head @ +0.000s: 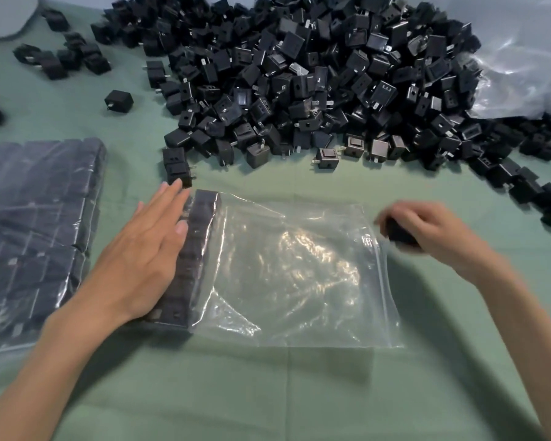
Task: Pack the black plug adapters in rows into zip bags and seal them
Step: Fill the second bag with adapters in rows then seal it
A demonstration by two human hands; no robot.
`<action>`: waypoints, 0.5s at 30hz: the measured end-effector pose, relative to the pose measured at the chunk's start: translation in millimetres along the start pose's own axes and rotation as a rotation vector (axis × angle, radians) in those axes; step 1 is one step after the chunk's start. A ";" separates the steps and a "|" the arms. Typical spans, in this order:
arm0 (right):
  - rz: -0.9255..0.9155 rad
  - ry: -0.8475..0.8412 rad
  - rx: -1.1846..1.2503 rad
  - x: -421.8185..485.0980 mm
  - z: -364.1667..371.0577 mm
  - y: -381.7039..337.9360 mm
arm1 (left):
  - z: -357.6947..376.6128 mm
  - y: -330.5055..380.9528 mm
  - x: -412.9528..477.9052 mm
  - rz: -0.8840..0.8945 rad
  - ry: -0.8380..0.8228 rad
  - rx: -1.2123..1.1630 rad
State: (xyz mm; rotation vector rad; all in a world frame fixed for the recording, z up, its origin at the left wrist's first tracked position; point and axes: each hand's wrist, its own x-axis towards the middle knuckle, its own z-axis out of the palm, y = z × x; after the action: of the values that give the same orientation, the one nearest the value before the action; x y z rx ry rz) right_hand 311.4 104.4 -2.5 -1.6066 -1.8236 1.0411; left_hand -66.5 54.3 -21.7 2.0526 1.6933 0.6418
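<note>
A clear zip bag lies flat in front of me on the green cloth, its zip edge at the right. One row of black plug adapters stands inside along its left end. My left hand lies flat with straight fingers against that row from the left. My right hand, blurred, grips a black adapter at the bag's zip edge. A big heap of loose black adapters covers the far side of the table.
A filled zip bag of adapters lies at the left. Several stray adapters sit at the far left, and one single adapter lies alone. Crumpled clear plastic is at the far right. The green cloth stretches toward me.
</note>
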 end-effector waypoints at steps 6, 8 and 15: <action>-0.089 -0.725 0.168 -28.9 34.3 -19.6 | 7.6 -6.7 -15.2 -0.051 -0.027 0.021; -0.172 -0.782 0.131 -21.2 53.5 -30.1 | 9.6 -8.4 -15.2 -0.046 -0.029 0.032; -0.530 -0.554 -0.470 -1.1 113.2 -39.4 | 11.0 -7.9 -17.9 -0.003 0.023 0.011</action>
State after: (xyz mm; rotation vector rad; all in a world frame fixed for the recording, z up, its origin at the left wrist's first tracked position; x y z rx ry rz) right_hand 199.9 77.9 -37.3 -0.9786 -2.8329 0.8952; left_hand -69.3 38.1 -36.9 2.0574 1.7164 0.6583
